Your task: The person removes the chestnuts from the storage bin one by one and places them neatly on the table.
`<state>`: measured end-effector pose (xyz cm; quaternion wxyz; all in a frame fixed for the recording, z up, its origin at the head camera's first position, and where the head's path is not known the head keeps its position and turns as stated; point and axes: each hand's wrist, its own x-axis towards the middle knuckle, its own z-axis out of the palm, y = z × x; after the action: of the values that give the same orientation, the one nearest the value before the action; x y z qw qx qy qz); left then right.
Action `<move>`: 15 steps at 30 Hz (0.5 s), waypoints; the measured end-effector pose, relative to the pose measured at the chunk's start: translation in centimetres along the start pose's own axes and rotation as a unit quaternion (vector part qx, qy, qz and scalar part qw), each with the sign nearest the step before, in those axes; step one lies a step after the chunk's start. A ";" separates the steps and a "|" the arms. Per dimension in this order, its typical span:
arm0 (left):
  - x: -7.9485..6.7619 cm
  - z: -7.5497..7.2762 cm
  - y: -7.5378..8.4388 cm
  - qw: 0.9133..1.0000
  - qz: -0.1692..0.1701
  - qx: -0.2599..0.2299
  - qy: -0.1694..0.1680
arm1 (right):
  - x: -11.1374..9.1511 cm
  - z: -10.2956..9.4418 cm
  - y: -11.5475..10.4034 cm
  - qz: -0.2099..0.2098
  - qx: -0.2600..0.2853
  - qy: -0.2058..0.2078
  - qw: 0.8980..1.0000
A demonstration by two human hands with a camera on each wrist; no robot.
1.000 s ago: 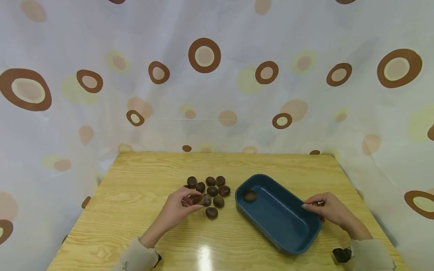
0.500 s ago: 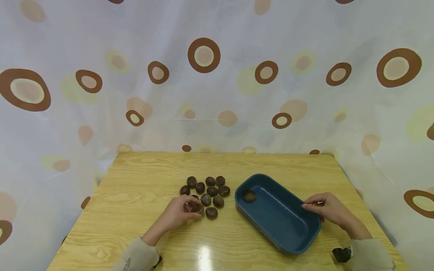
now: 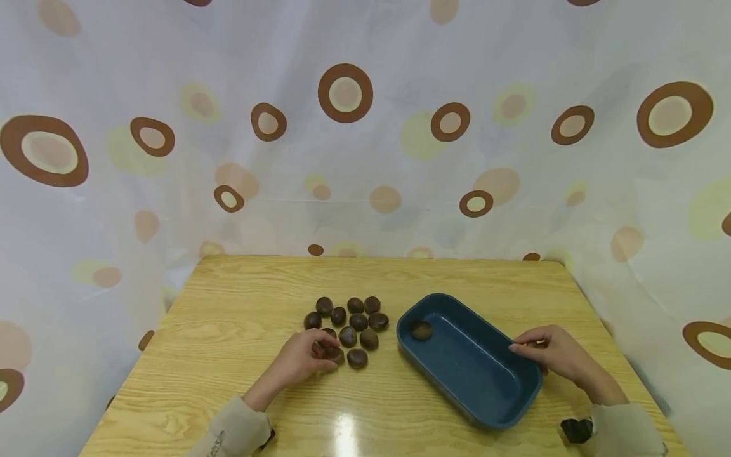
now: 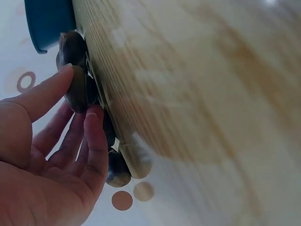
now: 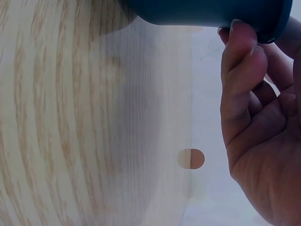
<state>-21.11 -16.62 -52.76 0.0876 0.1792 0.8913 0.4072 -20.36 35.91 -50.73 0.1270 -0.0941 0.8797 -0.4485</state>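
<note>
My left hand is at the near-left side of a group of several dark brown chestnuts on the table. Its thumb and fingers pinch one chestnut, which stays low beside the others; the fingers partly cover it in the head view. My right hand grips the right rim of a deep blue rectangular tub, thumb on the inner side and fingers outside. In the right wrist view, those fingers curl under the tub's edge. A single chestnut lies inside the tub at its far-left end.
The wooden table has a light grain and a glare spot near its front. A patterned curtain hangs behind it and along both sides. The tub stands just right of the chestnut group, set at a slant.
My left hand has drawn back slightly toward the near left and closed its fingers onto a chestnut at the group's near side. The right hand and the tub have stayed in place.
</note>
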 end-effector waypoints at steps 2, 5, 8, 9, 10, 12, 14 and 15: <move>0.0 0.1 0.0 1.000 -0.003 0.006 0.001 | 0.0 0.0 -0.1 -0.001 0.000 0.000 1.000; 0.0 0.1 0.1 1.000 -0.004 0.014 0.000 | 0.0 0.1 -0.1 -0.001 -0.001 0.001 1.000; -0.1 0.1 0.2 1.000 -0.007 0.017 -0.002 | 0.0 0.1 -0.1 0.000 -0.001 0.001 1.000; -0.1 0.0 0.2 1.000 -0.007 0.017 -0.003 | 0.0 0.1 -0.1 0.001 -0.001 0.002 1.000; -0.1 0.0 0.3 1.000 -0.008 0.018 -0.004 | 0.0 0.1 -0.2 0.002 -0.001 0.001 1.000; -0.1 0.0 0.3 1.000 -0.010 0.023 -0.004 | 0.0 0.1 -0.2 0.004 0.000 0.001 1.000; -0.2 0.0 0.3 0.999 -0.012 0.033 -0.001 | 0.0 0.1 -0.2 0.005 0.002 0.001 1.000; -0.2 0.0 0.3 0.999 -0.013 0.039 0.002 | 0.0 0.1 -0.2 0.005 0.002 0.000 1.000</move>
<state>-20.81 -16.51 -52.51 0.0841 0.1705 0.9087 0.3716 -20.32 35.71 -50.57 0.1295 -0.0890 0.8793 -0.4496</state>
